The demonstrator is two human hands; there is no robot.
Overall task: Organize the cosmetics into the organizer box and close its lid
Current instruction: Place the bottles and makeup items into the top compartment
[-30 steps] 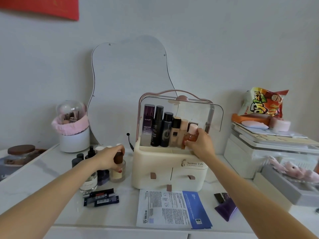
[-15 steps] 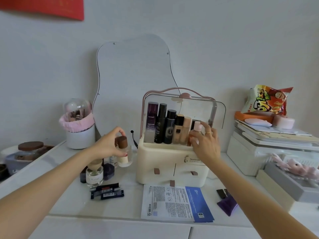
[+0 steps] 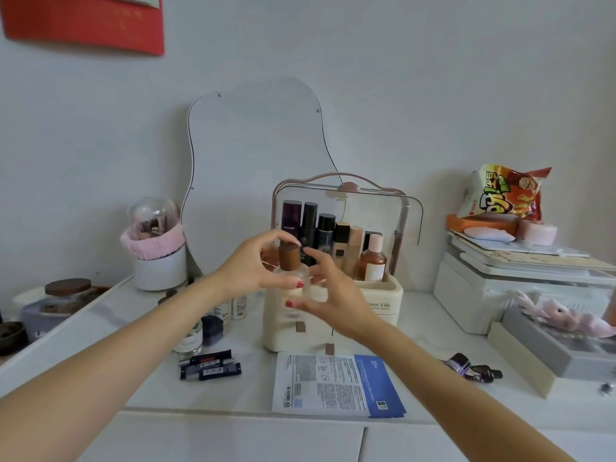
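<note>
The cream organizer box (image 3: 383,296) stands mid-table with its clear lid (image 3: 410,221) raised. Several bottles stand inside, a pink-capped amber bottle (image 3: 374,261) at the right end. In front of the box, my left hand (image 3: 250,271) holds a clear bottle with a brown cap (image 3: 289,258) in the air, fingers over the cap and thumb on the glass. My right hand (image 3: 333,295) curls round the same bottle from the right, thumb beneath it. On the table lie a perfume bottle (image 3: 189,338), a dark jar (image 3: 212,328), black tubes (image 3: 210,365), a mask sachet (image 3: 333,385) and purple sachets (image 3: 470,369).
A wavy mirror (image 3: 256,168) leans on the wall behind the box. A brush holder (image 3: 156,248) stands at the back left, a lidded jar (image 3: 66,295) further left. White storage boxes (image 3: 483,288) with a snack bag (image 3: 503,195) fill the right side.
My left hand lifted the brown-capped bottle off the table and brought it in front of the box. My right hand let go of the pink-capped bottle in the box and came to the lifted bottle.
</note>
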